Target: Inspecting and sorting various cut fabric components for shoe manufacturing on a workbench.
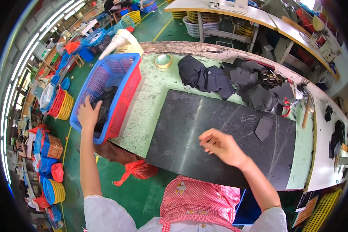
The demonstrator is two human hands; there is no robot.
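My left hand (pixel 88 114) reaches over the long side of a blue plastic basket (pixel 122 89), fingers spread, beside dark pieces (pixel 103 110) lying inside. Nothing shows in its grasp. The blue basket is nested in a red one (pixel 124 103) at the table's left end. My right hand (pixel 224 147) hovers over a large black mat (pixel 181 127), its fingers loosely bent and apart, with nothing visible between them. One small dark grey cut piece (pixel 263 128) lies on the mat's right part, away from that hand.
Stacks of dark cut pieces (pixel 207 77) and a loose heap (pixel 255 85) lie along the table's far side. A tape roll (pixel 163 60), red-handled scissors (pixel 286 108) and a wooden-handled tool (pixel 307 110) are on the tabletop. A red plastic bag (pixel 137 170) hangs at the front left edge.
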